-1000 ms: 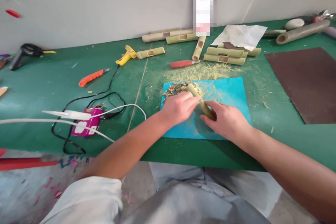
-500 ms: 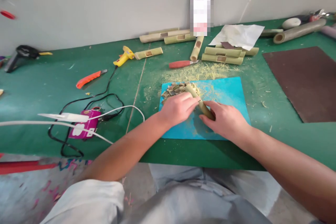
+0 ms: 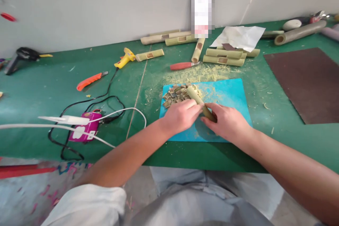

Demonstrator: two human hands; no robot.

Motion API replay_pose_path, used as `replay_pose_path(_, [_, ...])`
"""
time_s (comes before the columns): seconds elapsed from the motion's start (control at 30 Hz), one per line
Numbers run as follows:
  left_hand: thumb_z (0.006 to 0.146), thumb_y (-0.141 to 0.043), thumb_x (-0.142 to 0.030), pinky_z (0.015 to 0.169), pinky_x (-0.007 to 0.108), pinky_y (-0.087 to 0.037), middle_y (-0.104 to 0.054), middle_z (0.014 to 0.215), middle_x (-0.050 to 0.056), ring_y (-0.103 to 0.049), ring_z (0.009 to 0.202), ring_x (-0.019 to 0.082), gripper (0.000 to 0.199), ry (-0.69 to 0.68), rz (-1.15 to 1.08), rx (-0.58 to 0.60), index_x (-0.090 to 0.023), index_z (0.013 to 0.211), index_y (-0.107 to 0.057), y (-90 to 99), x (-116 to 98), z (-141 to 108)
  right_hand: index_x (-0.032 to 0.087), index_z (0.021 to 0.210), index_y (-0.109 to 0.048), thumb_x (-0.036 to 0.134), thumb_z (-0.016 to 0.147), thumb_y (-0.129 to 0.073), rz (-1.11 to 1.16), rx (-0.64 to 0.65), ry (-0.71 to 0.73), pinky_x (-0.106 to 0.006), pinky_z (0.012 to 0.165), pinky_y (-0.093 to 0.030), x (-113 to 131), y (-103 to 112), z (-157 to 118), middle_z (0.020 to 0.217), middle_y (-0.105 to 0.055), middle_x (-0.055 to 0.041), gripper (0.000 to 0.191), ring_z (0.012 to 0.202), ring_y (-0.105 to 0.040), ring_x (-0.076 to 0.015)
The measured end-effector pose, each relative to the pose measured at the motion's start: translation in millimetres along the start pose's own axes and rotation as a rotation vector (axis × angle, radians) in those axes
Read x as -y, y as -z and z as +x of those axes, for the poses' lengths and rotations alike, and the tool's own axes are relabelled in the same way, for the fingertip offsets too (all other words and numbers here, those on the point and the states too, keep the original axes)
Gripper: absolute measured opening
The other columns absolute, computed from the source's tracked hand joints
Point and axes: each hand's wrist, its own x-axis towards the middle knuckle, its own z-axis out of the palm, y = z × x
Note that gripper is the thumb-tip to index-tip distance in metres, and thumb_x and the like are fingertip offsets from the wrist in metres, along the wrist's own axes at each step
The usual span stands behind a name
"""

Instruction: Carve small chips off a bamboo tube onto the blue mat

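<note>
A pale green bamboo tube (image 3: 194, 95) slants over a blue sheet (image 3: 238, 99), its far end beside a pile of dry brown chips (image 3: 174, 93). My right hand (image 3: 227, 120) is wrapped round the near end of the tube, thumb below and fingers above. Against the tube's middle, on its left side, my left hand (image 3: 182, 114) presses with curled, closed fingers. Whatever sits inside those fingers is hidden from the camera. Yellowish shavings (image 3: 209, 74) lie on the sheet and on the green table (image 3: 153, 152) behind it.
Behind the sheet lie a red-handled knife (image 3: 182, 66) and several notched bamboo tubes (image 3: 224, 60). On the left are an orange cutter (image 3: 91, 80), a yellow glue gun (image 3: 125, 58) and a purple power strip (image 3: 86, 127) with cables. A brown board (image 3: 304, 84) lies right.
My left hand has slid slightly along the tube toward me, uncovering more of the chip pile. My right hand keeps its hold on the near end.
</note>
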Motion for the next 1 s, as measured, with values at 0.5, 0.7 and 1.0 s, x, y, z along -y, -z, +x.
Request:
replay_pose_path(0.5, [0.1, -0.045, -0.029, 0.066, 0.023, -0.049, -0.066, 0.079, 0.005, -0.062, 0.073, 0.013, 0.029, 0.034, -0.032, -0.046, -0.015, 0.106, -0.07, -1.7, 9.5, -0.8, 0.021, 0.114, -0.063, 0.041, 0.086, -0.054, -0.014, -0.002, -0.002, -0.03, 0.059, -0.036, -0.1, -0.5, -0.3, 0.089, -0.073, -0.0046, 0.036, 0.073, -0.065, -0.0206])
replay_pose_path(0.7, [0.099, -0.047, -0.027, 0.066, 0.023, -0.05, -0.066, 0.08, 0.006, -0.062, 0.072, 0.013, 0.028, 0.064, -0.04, -0.092, -0.012, 0.106, -0.07, -3.7, 16.0, 0.1, 0.021, 0.114, -0.063, 0.042, 0.087, -0.054, -0.014, -0.001, -0.011, -0.029, 0.059, -0.036, 0.4, 0.6, 0.0, 0.091, -0.073, -0.0043, 0.036, 0.074, -0.065, -0.0201])
replay_pose_path(1.0, [0.099, -0.048, -0.026, 0.067, 0.024, -0.051, -0.064, 0.079, 0.005, -0.06, 0.071, 0.012, 0.027, 0.067, -0.066, -0.065, -0.013, 0.109, -0.069, -3.0, 23.1, -0.3, 0.022, 0.113, -0.063, 0.043, 0.087, -0.053, -0.012, 0.005, -0.01, -0.029, 0.059, -0.036, -0.4, -0.2, -0.5, 0.089, -0.073, -0.0039, 0.035, 0.072, -0.065, -0.0199])
